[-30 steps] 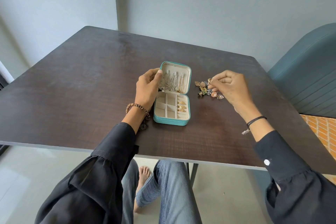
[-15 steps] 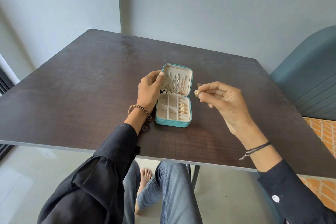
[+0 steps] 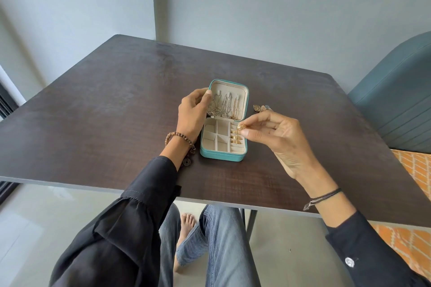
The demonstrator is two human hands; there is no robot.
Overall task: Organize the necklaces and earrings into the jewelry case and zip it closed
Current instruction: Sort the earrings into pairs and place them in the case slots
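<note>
A small teal jewelry case [image 3: 220,157] lies open on the dark table, its lid propped up. Several necklaces [image 3: 225,105] hang inside the lid. Gold earrings [image 3: 236,139] sit in the right column of the cream compartments. My left hand [image 3: 192,114] holds the lid's left edge with thumb and fingers. My right hand [image 3: 275,133] pinches a gold earring [image 3: 240,127] just above the case's upper right compartment. A few loose earrings [image 3: 262,107] lie on the table behind my right hand, partly hidden by it.
The dark wooden table [image 3: 116,105] reaches to a grey wall at the back. A teal upholstered chair [image 3: 396,98] stands at the right. My legs and a bare foot show under the table's front edge.
My right hand lifted an earring from the loose pile on the right and brought it left over the case's right compartments. My left hand kept its hold on the lid.
</note>
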